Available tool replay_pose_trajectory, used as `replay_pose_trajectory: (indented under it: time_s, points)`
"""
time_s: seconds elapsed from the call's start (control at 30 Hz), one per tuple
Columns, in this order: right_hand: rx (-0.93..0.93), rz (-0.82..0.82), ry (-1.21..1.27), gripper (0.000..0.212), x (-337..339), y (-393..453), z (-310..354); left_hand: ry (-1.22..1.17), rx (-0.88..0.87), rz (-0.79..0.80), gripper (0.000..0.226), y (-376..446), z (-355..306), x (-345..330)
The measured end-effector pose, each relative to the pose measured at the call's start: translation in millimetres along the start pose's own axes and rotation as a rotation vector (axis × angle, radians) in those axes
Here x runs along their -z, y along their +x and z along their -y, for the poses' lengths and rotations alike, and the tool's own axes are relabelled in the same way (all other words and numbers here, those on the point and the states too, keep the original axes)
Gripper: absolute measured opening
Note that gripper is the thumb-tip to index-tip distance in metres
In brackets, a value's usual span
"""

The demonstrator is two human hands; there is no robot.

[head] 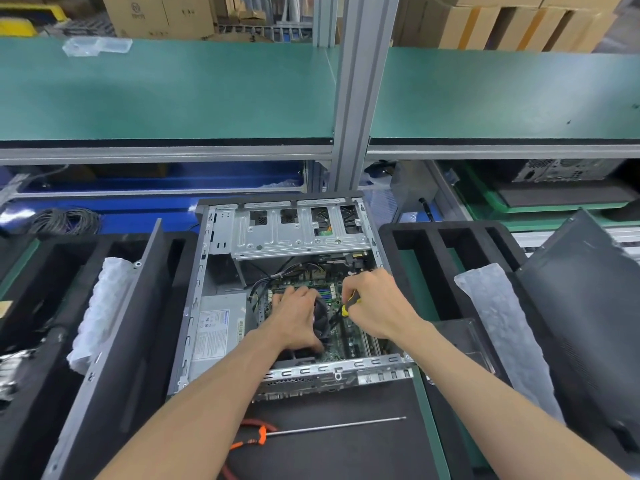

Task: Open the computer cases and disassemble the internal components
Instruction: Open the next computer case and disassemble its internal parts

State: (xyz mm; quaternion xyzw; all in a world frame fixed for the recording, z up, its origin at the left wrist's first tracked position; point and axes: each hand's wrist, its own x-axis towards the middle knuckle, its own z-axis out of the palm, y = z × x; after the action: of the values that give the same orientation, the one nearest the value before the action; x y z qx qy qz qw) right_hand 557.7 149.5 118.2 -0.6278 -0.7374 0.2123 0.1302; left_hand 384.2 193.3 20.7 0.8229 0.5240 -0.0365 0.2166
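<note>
Nearby, a long rod (337, 425) lies before the computer case (221, 306).

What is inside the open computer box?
A green motherboard, a grey power supply, black cables and a black fan under the left hand. Both hands hide some of it.

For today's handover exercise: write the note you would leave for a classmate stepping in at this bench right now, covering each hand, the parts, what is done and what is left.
Left hand: grips the black CPU cooler fan on the motherboard.
Right hand: holds a yellow-handled screwdriver, tip down beside the fan.
Computer case: lying open, side panel off.
Done: case opened.
Left: the fan, motherboard, power supply and drive cage are all in place.
Spare long screwdriver lies in front of the case.
</note>
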Motion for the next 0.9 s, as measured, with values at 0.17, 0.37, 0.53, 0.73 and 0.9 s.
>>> replay_pose_trajectory:
  time_s: [0.17,0.37,0.53,0.73,0.9]
  points:
    - [-0.015,-0.001,-0.002,0.023,1.1,2.7,0.9,0.001,0.001,-0.007,0.094,1.7,0.9,-1.3]
    - [0.005,0.021,-0.051,0.023,0.8,2.4,4.1,-0.008,0.002,-0.013,0.092,2.4,2.0,-3.1]
    - [0.053,0.071,-0.166,0.022,1.7,4.2,9.3,-0.009,-0.003,-0.009,0.092,1.4,1.5,-2.6]
    - [0.030,0.308,-0.342,0.016,15.1,5.2,40.0,-0.019,-0.005,-0.001,0.093,-0.5,-0.1,0.0]
    - [-0.282,0.542,-0.196,0.020,28.9,30.5,48.1,-0.008,-0.011,0.004,0.090,-2.9,-2.3,2.7]
